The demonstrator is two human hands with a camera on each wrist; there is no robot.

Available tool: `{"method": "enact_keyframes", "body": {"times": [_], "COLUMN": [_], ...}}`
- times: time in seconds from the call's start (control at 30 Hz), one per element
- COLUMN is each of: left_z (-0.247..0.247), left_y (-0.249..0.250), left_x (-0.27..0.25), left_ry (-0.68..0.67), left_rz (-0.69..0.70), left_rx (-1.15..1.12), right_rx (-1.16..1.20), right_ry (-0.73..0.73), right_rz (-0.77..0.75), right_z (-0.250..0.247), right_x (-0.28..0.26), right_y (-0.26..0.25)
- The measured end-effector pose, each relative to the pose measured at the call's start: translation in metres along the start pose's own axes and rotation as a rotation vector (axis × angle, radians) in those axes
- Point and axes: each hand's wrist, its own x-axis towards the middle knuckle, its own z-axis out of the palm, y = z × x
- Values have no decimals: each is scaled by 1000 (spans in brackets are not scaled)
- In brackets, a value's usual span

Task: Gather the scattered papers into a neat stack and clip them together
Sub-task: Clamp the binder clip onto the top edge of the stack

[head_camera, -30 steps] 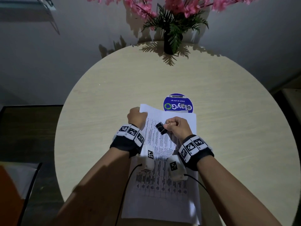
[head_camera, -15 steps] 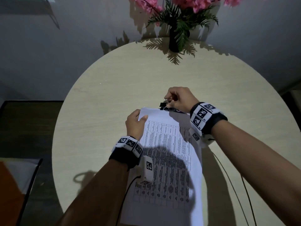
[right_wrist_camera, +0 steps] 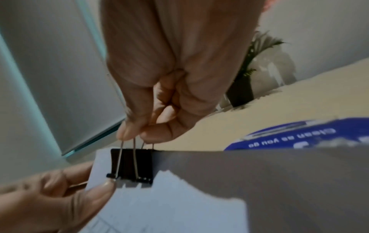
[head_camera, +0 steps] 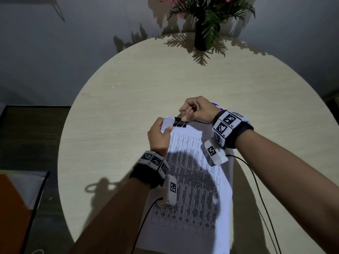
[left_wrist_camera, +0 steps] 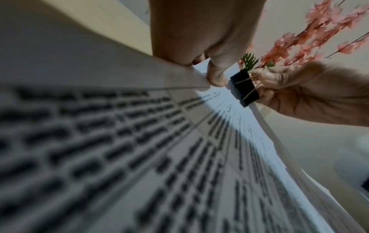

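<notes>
A stack of printed papers (head_camera: 194,180) lies lengthwise on the round table (head_camera: 128,99), its far end lifted a little. A black binder clip (head_camera: 180,122) (left_wrist_camera: 244,88) (right_wrist_camera: 131,165) sits over the stack's far edge near the left corner. My right hand (head_camera: 197,111) (right_wrist_camera: 151,100) pinches the clip's wire handles from beyond the edge. My left hand (head_camera: 159,134) (left_wrist_camera: 203,39) pinches the stack's far left corner, thumb on top right beside the clip. The papers (left_wrist_camera: 139,157) (right_wrist_camera: 179,197) fill both wrist views.
A dark vase with pink flowers and green fronds (head_camera: 201,33) stands at the table's far edge. A blue round sticker (right_wrist_camera: 299,137) lies on the table behind the papers, mostly hidden by my right hand in the head view. Cables (head_camera: 260,198) trail from both wrists.
My right hand carried the clip from above the page to the stack's far edge, and the clip now sits over that edge. My left hand shifted up to the far left corner.
</notes>
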Motion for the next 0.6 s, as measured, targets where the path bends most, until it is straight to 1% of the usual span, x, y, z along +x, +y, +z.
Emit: {"method": "enact_keyframes", "body": {"times": [0.13,0.23,0.43,0.53,0.6], "left_z": [0,-1,1,3,3], "left_y": [0,-3,5,7,6], "left_x": [4,3,-1,-3,-4], "left_ry": [-53,-73,-33,-17,-5], "left_rz": [3,-13,-169,-179,-156], "left_rx": [101,72,42,31,30], "right_rx": [58,104,158,236,272], "right_ry": [-10,-30,45,41,37], "right_rz": [93,161,110,95,86], "right_z": [1,1,12,17,20], "right_x": [3,3,0,-3,-4], "right_y": [8,11,7,0,-4]}}
